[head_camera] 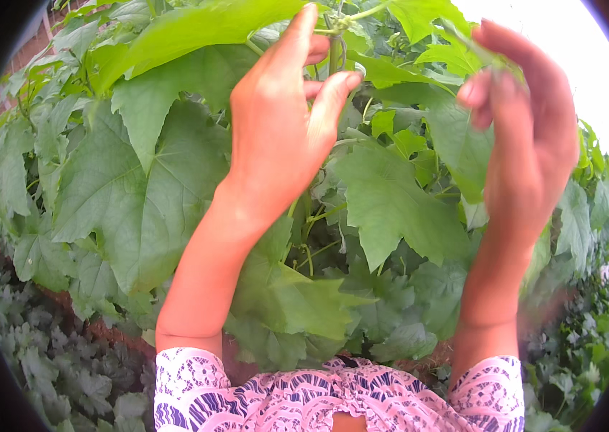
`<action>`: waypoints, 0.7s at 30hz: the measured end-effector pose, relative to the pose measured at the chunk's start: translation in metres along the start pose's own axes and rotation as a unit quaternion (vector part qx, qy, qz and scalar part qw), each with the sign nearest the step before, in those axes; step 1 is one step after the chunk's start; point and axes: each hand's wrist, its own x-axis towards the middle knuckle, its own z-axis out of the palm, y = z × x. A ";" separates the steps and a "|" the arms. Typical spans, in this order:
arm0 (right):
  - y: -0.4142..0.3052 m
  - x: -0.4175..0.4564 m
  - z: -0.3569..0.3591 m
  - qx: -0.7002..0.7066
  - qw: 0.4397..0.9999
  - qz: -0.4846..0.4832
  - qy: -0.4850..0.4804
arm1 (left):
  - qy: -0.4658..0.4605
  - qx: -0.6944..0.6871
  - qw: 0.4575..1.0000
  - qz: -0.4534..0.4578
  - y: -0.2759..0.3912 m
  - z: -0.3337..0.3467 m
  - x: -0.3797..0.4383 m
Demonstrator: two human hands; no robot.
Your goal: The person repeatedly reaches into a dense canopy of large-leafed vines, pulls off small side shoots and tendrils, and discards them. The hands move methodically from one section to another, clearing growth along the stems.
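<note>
My left hand is raised at the upright green stem of a broad-leaved plant. The stem runs down behind my thumb; whether the fingers press on it is hidden. A thin tie or tendril curls beside the stem, just below a leafy node. To the right, my right hand is up and blurred, fingers curled, with a thin pale-green piece pinched at the fingertips. Blur hides what that piece is. A large bright leaf spreads above and left of my left hand.
Large lobed leaves crowd the left, and another leaf hangs between my forearms. Thin stalks cross in the gap below my left hand. Lower foliage grows on the left, with more plants on the right. Brown soil shows between.
</note>
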 end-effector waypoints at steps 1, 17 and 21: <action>-0.001 -0.027 -0.005 -0.003 0.997 0.007 -0.075 | 0.021 -0.020 1.000 -0.009 0.013 -0.004 -0.012; 0.190 -0.216 0.140 0.129 0.892 0.354 -0.250 | -0.015 -0.202 0.917 -0.344 0.028 -0.043 -0.063; 0.217 -0.177 0.087 0.081 0.902 0.406 -0.125 | 0.092 -0.123 0.944 -0.293 -0.009 -0.059 -0.064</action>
